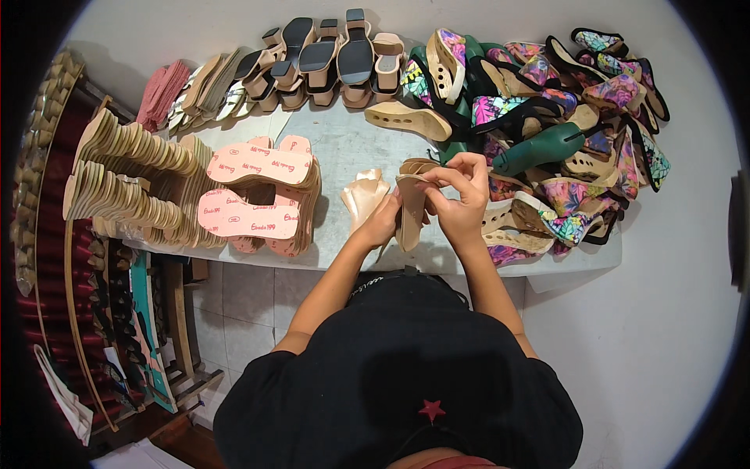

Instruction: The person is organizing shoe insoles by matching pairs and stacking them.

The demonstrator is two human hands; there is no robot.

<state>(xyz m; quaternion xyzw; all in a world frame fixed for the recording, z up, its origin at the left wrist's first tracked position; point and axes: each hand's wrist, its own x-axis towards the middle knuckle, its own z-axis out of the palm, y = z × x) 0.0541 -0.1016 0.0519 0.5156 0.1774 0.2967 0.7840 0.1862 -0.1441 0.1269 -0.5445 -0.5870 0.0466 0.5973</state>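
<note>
Above the near edge of the table, my left hand is closed around a small bundle of beige shoe insoles, which stands on edge. My right hand pinches at the upper part of the same bundle, thumb and forefinger together. The pieces fan slightly apart at the top. Just left of the bundle lie shiny cream upper pieces, partly covered by my left hand. A brown wooden-looking shoe sole with holes lies beyond my hands.
Stacks of pink-faced insoles and rows of beige soles fill the left side of the table. Black-soled heeled sandals line the wall. Floral shoes and a green shoe last pile up at right. A rack stands at far left.
</note>
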